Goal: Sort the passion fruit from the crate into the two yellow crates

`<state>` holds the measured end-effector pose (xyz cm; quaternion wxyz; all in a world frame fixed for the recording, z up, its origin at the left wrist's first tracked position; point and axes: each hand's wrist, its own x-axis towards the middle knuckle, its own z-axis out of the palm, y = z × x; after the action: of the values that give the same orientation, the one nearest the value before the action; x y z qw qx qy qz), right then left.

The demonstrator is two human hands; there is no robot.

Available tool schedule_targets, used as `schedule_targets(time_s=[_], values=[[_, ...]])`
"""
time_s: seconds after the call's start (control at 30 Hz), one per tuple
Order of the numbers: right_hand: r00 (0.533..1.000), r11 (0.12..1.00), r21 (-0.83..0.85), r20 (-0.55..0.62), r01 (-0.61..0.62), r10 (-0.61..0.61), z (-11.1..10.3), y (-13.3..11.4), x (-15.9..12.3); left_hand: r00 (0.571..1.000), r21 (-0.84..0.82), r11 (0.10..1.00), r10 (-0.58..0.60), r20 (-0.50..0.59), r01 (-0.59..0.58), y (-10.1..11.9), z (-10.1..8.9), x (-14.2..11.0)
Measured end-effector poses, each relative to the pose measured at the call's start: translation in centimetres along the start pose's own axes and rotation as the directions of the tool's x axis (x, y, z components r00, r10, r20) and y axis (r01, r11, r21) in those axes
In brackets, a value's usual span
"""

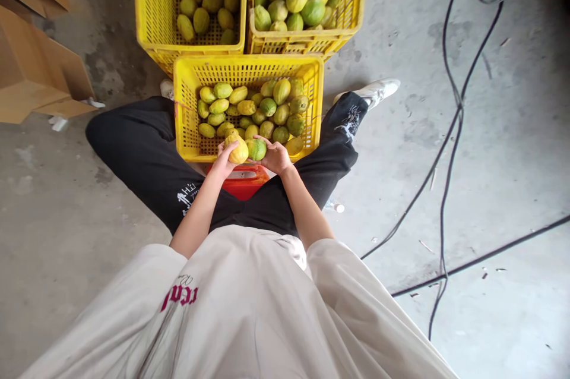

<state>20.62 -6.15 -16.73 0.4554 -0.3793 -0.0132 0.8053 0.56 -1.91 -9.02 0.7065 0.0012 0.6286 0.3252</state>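
My left hand [224,159] is closed around a yellow fruit [238,151] at the near edge of a yellow crate [187,100] that sits between my legs. My right hand [276,157] grips a greener fruit [256,149] right beside it; the two fruits touch. The crate holds several more green-yellow fruits [267,107]. Under the crate's near edge a red stool [243,180] shows between my knees.
Two more yellow crates [151,16] [351,16] full of the same fruit stand side by side behind the near one. Flat cardboard [35,70] lies at the far left. Black cables [449,129] trail across the concrete floor on the right.
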Motion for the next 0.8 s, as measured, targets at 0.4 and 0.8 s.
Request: schedule_targets(time_s=[0.4, 0.8], values=[[0.986, 0.986, -0.166, -0.161, 0.024, -0.051, -0.44, 0.4, -0.07, 0.999, 0.071, 0.997, 0.003, 0.033, -0.005, -0.84, -0.02, 0.43], [0.989, 0.997, -0.06, -0.143, 0.038, -0.046, -0.4, 0.36, 0.3, 0.994, 0.03, 0.997, -0.078, 0.074, 0.076, 0.04, 0.04, 0.97]])
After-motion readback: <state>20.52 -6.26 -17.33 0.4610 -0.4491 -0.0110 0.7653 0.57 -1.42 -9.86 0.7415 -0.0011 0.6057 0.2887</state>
